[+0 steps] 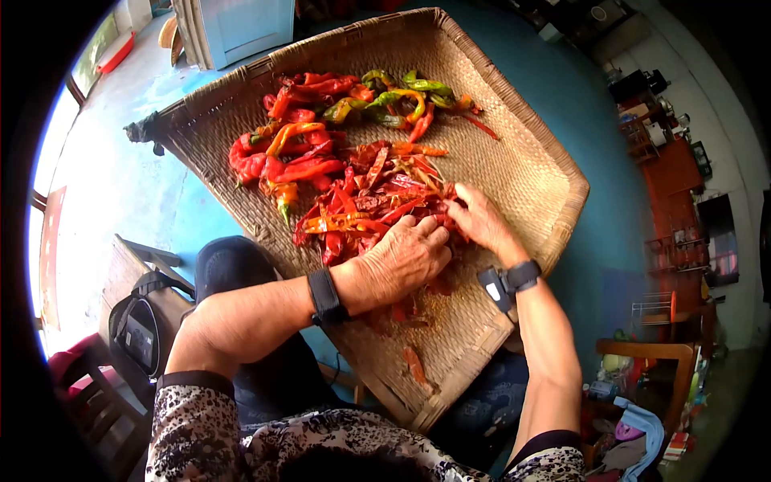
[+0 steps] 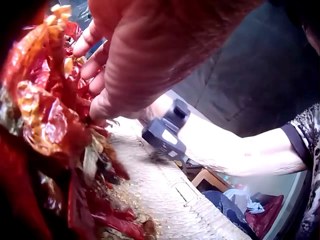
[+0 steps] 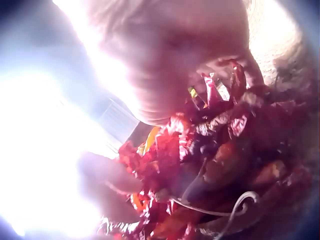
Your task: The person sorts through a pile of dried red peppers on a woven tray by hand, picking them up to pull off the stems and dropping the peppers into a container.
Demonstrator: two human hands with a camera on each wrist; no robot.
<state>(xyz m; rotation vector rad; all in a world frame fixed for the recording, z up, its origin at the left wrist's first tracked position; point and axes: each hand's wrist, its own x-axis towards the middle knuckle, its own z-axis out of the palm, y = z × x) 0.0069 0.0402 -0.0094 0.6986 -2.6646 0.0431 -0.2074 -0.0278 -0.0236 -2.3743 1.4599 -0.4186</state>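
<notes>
A woven winnowing basket (image 1: 514, 153) lies tilted across the person's lap. In its middle is a heap of dried red chili peppers (image 1: 371, 189), wrinkled and shiny. My left hand (image 1: 405, 259) rests at the near side of the heap; in the left wrist view its fingers (image 2: 100, 62) reach in among the peppers, loosely bent. My right hand (image 1: 482, 218) is at the heap's right side, close to the left fingertips. Seen from the right wrist, its fingers curl round some dried peppers (image 3: 237, 82). The heap partly hides the fingertips of both hands.
Plumper red peppers (image 1: 301, 165) and green-yellow peppers (image 1: 393, 104) lie in the far and left parts of the basket. A loose dried pepper (image 1: 415, 368) and scattered seeds are near its front edge. A black bag (image 1: 144, 333) stands left, a wooden chair (image 1: 683, 377) right.
</notes>
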